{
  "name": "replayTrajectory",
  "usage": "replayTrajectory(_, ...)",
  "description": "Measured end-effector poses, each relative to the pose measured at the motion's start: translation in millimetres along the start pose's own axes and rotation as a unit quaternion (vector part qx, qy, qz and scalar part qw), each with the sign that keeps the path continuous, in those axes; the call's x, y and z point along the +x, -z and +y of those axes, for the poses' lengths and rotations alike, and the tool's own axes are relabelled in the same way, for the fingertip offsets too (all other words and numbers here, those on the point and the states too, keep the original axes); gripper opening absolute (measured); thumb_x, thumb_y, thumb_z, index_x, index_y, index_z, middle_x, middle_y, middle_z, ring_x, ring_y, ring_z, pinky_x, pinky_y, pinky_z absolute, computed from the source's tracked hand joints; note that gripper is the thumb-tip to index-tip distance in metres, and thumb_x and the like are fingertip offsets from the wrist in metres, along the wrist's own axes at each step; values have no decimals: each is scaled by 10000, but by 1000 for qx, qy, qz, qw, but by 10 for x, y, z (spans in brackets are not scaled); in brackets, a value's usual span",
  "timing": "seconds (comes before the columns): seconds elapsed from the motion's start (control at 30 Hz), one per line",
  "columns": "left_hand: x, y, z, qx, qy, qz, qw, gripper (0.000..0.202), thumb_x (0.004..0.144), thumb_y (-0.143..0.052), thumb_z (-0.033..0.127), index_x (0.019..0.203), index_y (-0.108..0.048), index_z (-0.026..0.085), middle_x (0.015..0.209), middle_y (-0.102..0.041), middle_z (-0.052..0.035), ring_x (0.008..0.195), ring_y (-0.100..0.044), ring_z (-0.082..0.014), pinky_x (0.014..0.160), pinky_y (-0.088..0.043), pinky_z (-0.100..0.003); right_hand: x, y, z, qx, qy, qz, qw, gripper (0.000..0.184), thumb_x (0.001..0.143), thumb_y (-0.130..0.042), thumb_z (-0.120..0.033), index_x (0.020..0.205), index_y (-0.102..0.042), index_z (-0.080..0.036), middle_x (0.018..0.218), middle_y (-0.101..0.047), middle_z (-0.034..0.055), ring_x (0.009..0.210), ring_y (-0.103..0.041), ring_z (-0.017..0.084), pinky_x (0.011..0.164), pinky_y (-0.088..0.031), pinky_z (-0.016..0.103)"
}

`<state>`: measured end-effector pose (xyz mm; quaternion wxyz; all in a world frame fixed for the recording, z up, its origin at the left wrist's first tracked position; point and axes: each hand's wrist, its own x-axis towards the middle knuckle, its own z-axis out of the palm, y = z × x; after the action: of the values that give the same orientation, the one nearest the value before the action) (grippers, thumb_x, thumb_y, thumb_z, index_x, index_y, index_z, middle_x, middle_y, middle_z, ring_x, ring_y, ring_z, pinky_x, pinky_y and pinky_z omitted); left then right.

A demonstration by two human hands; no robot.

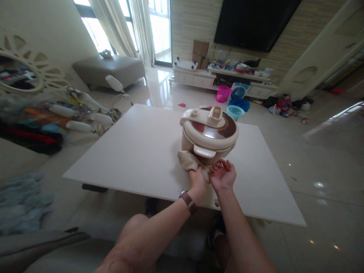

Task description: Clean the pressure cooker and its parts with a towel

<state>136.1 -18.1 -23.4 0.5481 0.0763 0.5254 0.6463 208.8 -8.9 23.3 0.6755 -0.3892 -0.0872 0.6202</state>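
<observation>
A cream pressure cooker [209,132] with a brown-patterned lid stands on the white table [136,151]. Its lid is on, and a pale side handle [204,151] faces me. Just below that handle, my left hand [198,178] grips a beige cloth [187,160] held against the cooker's lower side. Part of the cloth hangs between my two hands. My right hand [223,175] is palm up close to the cooker's base, its fingers curled loosely but apart. Nothing shows in its palm. The left fingers are mostly hidden by the cloth.
A small sticker [216,203] is near the table's front edge. To the left stands a lamp with several white shades [79,126]. Beyond the table are a blue basket [235,112], a pink basket [223,93], a TV cabinet [196,79] and a grey ottoman [110,68].
</observation>
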Motion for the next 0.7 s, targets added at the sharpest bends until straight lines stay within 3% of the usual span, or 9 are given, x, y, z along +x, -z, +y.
replayTrajectory(0.1, 196, -8, 262, -86, 84, 83, 989, 194, 896, -604, 130, 1083, -616, 179, 1109, -750, -122, 975, -755, -224, 923, -611, -387, 24, 33, -99, 1, 33, 12, 999, 187, 739, -690, -392, 734, -653, -209, 576, -528, -40, 501, -470, 99, 471, -347, 227)
replayTrajectory(0.27, 678, 160, 959, -114, 64, 82, 988, 281, 928, -525, 144, 1165, -678, 144, 1174, -764, -170, 1183, -738, -272, 1019, -605, -404, 39, 50, -122, -9, 29, 1, 1000, 191, 754, -694, -399, 734, -640, -216, 572, -517, -43, 493, -461, 102, 457, -349, 230)
replayTrajectory(0.33, 788, 252, 1209, -133, 10, 49, 990, 376, 937, -495, 148, 1267, -675, 140, 1246, -766, -151, 1246, -716, -244, 1088, -576, -393, 33, 48, -90, -11, 16, -10, 1000, 194, 744, -709, -395, 735, -641, -214, 573, -529, -45, 488, -469, 99, 454, -353, 226)
replayTrajectory(0.4, 835, 334, 1406, -159, -37, -23, 986, 430, 944, -489, 172, 1335, -663, 130, 1307, -754, -159, 1266, -709, -253, 1119, -560, -437, 22, 40, -47, -20, 2, -20, 1000, 198, 734, -726, -390, 734, -642, -211, 570, -540, -49, 481, -479, 92, 456, -359, 215)
replayTrajectory(0.5, 827, 415, 1598, -193, -50, -110, 974, 452, 962, -487, 209, 1372, -661, 137, 1344, -746, -166, 1305, -691, -286, 1131, -548, -515, -4, 13, 40, -36, -26, -22, 999, 188, 720, -741, -373, 726, -653, -207, 566, -569, -47, 473, -495, 86, 456, -373, 203)
replayTrajectory(0.6, 795, 453, 1705, -206, -44, -125, 969, 444, 970, -495, 215, 1373, -670, 153, 1306, -769, -152, 1325, -681, -307, 1126, -546, -556, -45, -35, 154, -47, -48, -18, 998, 165, 703, -748, -349, 714, -677, -200, 580, -608, -32, 483, -505, 84, 449, -385, 196)
replayTrajectory(0.7, 778, 482, 1796, -206, -38, -105, 972, 412, 976, -499, 210, 1337, -690, 156, 1222, -800, -128, 1289, -706, -291, 1115, -564, -518, -114, -91, 284, -74, -60, -34, 995, 201, 691, -786, -374, 725, -714, -190, 605, -641, -17, 521, -537, 89, 472, -411, 191)
